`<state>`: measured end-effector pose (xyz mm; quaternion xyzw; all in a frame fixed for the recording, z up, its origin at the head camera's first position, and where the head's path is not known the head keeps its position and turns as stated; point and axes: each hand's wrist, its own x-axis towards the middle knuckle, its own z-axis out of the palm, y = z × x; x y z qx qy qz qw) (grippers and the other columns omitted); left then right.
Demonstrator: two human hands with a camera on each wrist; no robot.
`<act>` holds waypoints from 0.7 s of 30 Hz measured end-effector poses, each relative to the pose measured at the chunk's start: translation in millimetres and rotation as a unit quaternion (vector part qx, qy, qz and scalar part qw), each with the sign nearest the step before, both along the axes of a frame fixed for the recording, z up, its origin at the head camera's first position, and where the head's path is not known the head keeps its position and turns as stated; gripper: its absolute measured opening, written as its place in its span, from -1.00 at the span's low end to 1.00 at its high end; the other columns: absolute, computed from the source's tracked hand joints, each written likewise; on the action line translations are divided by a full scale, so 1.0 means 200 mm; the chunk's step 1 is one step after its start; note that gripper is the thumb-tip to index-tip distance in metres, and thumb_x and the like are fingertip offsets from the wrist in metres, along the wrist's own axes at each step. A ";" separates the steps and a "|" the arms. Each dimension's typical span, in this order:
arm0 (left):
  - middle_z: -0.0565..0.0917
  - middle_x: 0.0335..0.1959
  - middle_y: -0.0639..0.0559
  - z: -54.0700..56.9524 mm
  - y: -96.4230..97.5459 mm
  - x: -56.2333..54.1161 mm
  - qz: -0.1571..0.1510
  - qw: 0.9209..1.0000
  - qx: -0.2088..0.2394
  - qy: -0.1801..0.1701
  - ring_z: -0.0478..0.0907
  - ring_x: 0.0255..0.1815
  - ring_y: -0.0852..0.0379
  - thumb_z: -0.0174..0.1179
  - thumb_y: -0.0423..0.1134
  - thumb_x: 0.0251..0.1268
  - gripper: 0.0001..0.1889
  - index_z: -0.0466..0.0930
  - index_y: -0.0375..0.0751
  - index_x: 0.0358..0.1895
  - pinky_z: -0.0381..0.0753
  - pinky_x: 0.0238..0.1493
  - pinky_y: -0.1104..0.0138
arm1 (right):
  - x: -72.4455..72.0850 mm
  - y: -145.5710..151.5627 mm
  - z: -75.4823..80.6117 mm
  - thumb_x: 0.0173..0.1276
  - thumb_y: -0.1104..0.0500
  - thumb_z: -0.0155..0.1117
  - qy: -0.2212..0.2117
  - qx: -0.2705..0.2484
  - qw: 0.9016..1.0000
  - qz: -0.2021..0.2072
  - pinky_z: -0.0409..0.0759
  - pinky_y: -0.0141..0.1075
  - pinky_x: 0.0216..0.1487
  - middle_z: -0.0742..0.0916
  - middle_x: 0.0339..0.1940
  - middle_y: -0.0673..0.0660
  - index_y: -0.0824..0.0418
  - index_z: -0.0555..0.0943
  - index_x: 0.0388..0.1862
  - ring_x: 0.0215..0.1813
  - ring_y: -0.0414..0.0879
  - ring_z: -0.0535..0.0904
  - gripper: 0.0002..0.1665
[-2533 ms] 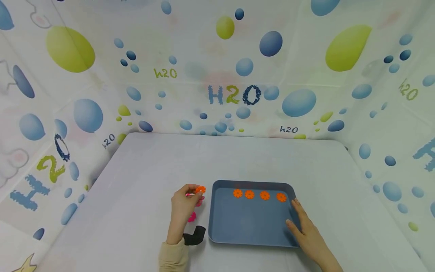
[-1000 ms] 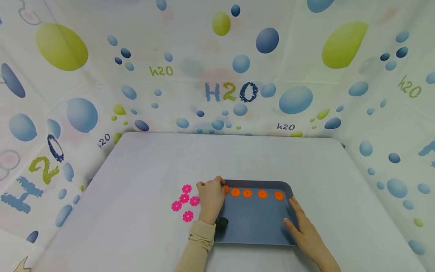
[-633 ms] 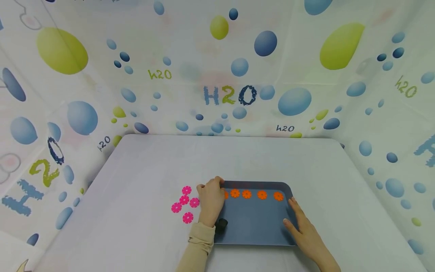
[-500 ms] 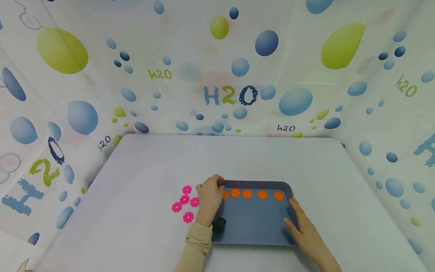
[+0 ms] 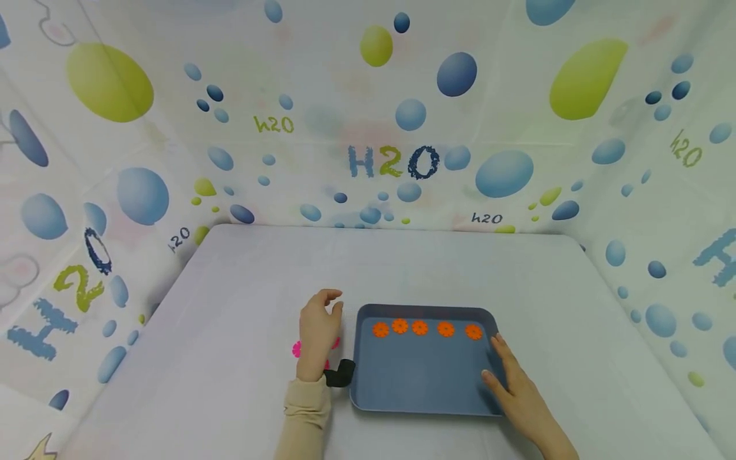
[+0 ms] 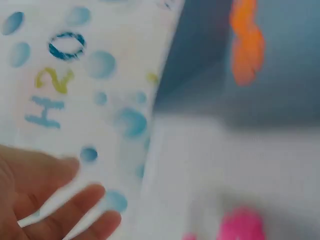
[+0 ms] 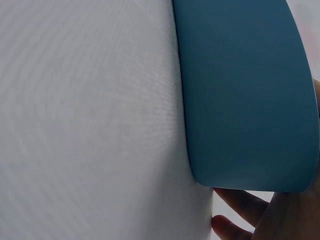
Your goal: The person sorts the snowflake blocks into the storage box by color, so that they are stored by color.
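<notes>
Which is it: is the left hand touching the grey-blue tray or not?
Apart. The head view shows white table between the left hand and the grey-blue tray.

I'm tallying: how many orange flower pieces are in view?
5, inside the tray, in a row along its far side; left to right: first piece, second piece, third piece, fourth piece, fifth piece. The left hand may hide others.

Blue drops (image 5: 505, 174), yellow-green drops (image 5: 109, 82) and "H2O" lettering (image 5: 360, 161) are dotting a white backdrop (image 5: 322, 153), which is rising behind the far edge of the tabletop (image 5: 397, 265) and flanking its left and right edges.
</notes>
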<state>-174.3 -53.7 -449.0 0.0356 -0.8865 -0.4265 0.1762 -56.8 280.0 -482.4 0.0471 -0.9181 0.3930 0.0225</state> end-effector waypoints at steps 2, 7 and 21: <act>0.73 -0.11 -0.17 -0.01 -0.03 0.00 0.007 1.000 0.002 -0.010 0.63 -0.05 -0.15 0.22 -0.40 0.22 -0.79 0.68 -0.25 -0.09 0.58 -0.04 0.01 | 0.00 0.00 0.00 0.48 0.05 0.07 0.001 0.000 1.000 0.000 0.12 0.42 0.27 0.10 0.56 0.40 0.26 0.03 0.55 0.48 0.50 0.05 -0.21; 0.71 -0.07 -0.20 -0.03 -0.10 0.01 0.021 0.999 0.011 -0.038 0.61 -0.03 -0.18 0.19 -0.37 0.25 -0.77 0.66 -0.26 -0.05 0.57 -0.01 -0.01 | 0.00 -0.01 0.00 0.48 0.06 0.08 0.003 0.000 1.000 -0.001 0.12 0.43 0.26 0.11 0.55 0.41 0.26 0.04 0.54 0.47 0.51 0.05 -0.22; 0.58 0.09 -0.37 -0.14 -0.18 0.03 0.040 0.991 -0.060 -0.111 0.47 0.09 -0.35 0.31 -0.27 0.10 -0.55 0.57 -0.33 0.10 0.45 0.04 -0.14 | 0.00 -0.01 0.00 0.48 0.06 0.08 0.001 0.004 1.000 -0.001 0.12 0.43 0.26 0.10 0.56 0.40 0.26 0.03 0.54 0.47 0.51 0.05 -0.22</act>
